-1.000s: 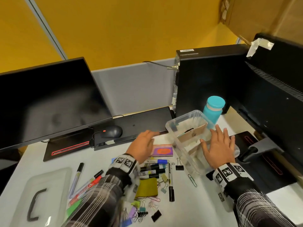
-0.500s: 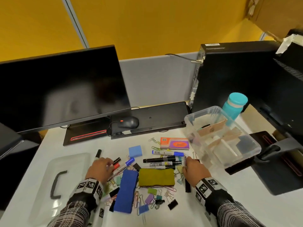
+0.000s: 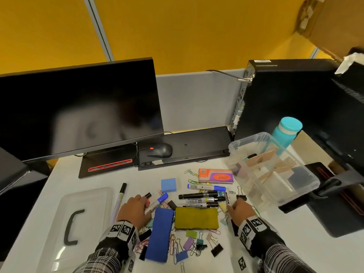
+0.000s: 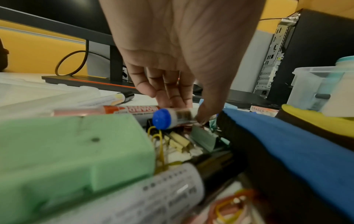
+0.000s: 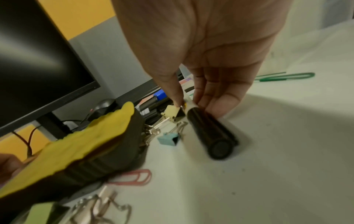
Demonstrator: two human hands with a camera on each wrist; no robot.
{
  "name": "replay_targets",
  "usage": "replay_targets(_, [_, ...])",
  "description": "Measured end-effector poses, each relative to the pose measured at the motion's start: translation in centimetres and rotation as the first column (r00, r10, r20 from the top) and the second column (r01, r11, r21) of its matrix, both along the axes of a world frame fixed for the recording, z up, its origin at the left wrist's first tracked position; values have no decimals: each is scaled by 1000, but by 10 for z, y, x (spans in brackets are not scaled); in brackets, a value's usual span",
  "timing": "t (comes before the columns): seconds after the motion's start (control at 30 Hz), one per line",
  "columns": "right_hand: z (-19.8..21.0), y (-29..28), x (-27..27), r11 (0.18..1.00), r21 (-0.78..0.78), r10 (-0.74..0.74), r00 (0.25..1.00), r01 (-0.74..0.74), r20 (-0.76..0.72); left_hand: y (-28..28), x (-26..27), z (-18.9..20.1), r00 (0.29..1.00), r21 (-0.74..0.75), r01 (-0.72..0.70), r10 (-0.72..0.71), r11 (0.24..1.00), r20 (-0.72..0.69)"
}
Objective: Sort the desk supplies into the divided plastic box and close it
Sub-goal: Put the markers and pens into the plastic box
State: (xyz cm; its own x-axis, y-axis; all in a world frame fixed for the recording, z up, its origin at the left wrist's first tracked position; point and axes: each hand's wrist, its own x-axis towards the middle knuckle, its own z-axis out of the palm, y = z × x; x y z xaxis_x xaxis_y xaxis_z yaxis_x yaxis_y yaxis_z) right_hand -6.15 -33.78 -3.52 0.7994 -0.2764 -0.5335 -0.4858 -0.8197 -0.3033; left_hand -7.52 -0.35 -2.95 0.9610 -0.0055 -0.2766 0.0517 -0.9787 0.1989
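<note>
In the head view the clear divided box (image 3: 249, 137) stands open at the right, with cardboard dividers inside. Its lid (image 3: 84, 205), with a black handle, lies at the left. Between them is a pile of markers, clips and erasers. My left hand (image 3: 145, 205) (image 4: 184, 110) pinches a white marker with blue ends (image 3: 158, 200) (image 4: 172, 117) between thumb and fingers. My right hand (image 3: 229, 207) (image 5: 187, 103) pinches a marker with a black cap (image 5: 208, 133), its cap end just above the desk.
A yellow felt eraser (image 3: 197, 217) and a blue one (image 3: 159, 233) lie between my hands. Binder clips and paper clips are strewn around them. An eraser packet (image 3: 215, 175), a monitor (image 3: 78, 107), a mouse (image 3: 160, 150), a PC tower (image 3: 285, 95) and a teal bottle (image 3: 286, 133) stand behind.
Both hands have come back from the box and keyboard to the pile. The left now pinches the blue-ended marker and the right the black-capped one.
</note>
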Motion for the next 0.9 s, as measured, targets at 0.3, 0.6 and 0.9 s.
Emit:
replay_targets(0.3, [27, 9, -5, 974, 188, 38, 908, -128, 417, 21, 9, 11, 993, -284, -114, 115, 952, -10])
replay_targets(0.6, [17, 7, 25, 886, -171, 443, 896, -431, 38, 10, 8, 29, 992, -478, -117, 129, 870, -6])
replay_targets(0.9, [46, 2, 13, 874, -52, 475, 825, -484, 306, -45, 32, 42, 993, -384, 115, -100, 916, 59])
